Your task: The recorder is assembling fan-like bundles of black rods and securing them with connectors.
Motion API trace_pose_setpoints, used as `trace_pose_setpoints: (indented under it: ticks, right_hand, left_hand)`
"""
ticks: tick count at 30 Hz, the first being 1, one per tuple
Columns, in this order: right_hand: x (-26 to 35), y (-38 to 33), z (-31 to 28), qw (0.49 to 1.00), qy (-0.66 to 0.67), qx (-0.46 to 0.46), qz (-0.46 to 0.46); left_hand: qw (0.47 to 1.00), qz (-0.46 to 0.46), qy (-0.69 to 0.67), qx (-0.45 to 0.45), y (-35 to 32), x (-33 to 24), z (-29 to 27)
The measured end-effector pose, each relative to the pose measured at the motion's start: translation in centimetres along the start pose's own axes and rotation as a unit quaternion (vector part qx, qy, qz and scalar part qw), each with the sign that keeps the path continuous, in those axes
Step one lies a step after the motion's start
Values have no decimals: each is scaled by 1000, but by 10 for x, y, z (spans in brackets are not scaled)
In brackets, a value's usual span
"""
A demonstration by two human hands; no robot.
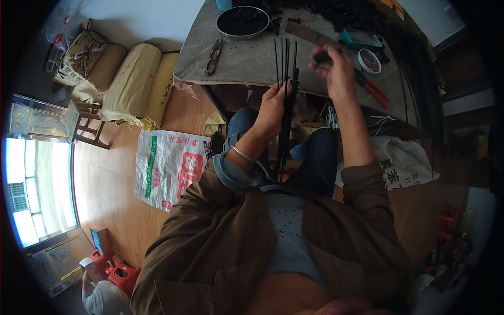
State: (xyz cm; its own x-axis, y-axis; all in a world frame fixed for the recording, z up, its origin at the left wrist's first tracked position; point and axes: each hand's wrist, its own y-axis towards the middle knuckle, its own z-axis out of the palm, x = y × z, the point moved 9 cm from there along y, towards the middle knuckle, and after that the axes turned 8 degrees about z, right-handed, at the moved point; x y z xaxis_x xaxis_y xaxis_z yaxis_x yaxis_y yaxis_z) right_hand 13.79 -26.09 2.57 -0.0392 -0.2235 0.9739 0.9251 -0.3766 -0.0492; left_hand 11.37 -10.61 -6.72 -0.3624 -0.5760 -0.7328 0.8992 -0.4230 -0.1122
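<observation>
Running far to near across the table's near edge, a bunch of thin black rods (286, 113) is held between the person's knees and the tabletop, its far ends spread slightly apart and its near ends gathered over the lap. The rods are gripped partway along by the left hand (270, 107), whose fingers are closed around them; a metal bangle (242, 154) is worn on that wrist. To the right, the right hand (338, 71) is raised over the table (199, 68), apart from the rods. Its fingers are curled, and a small dark shape is seen at them; whether it is gripped cannot be told.

Just beyond the hands, a flat brown bar (310, 35) is laid slantwise. On the far left of the tabletop, a round metal bowl (243, 37) is filled with small black pieces (242, 21), with pliers (214, 56) placed nearer. On the right, a teal tray (346, 39), a small round dish and a red-handled tool (375, 93) are set out. Dark parts (336, 9) are heaped along the far side.

On the floor, a printed white sack (170, 168) is spread to the left, with wrapped bales (131, 84) stacked farther off. Another white sack (404, 157) is seen at right.
</observation>
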Motion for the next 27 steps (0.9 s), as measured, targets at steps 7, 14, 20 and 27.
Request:
trace_pose_setpoints:
  ticks: [7,14,20,27]
  right_hand:
    - [-21,-18,9,978,-119,143,92]
    - [15,-42,37,863,-451,92,-210]
    - [4,-18,3,927,-353,28,-124]
    - [26,48,-3,912,-399,3,-97]
  left_hand:
    - [1000,-13,8,14,-3,-1,1]
    - [999,-10,37,29,-6,-1,13]
    - [994,19,79,69,-16,-12,26]
    - [999,31,33,13,-3,-5,2]
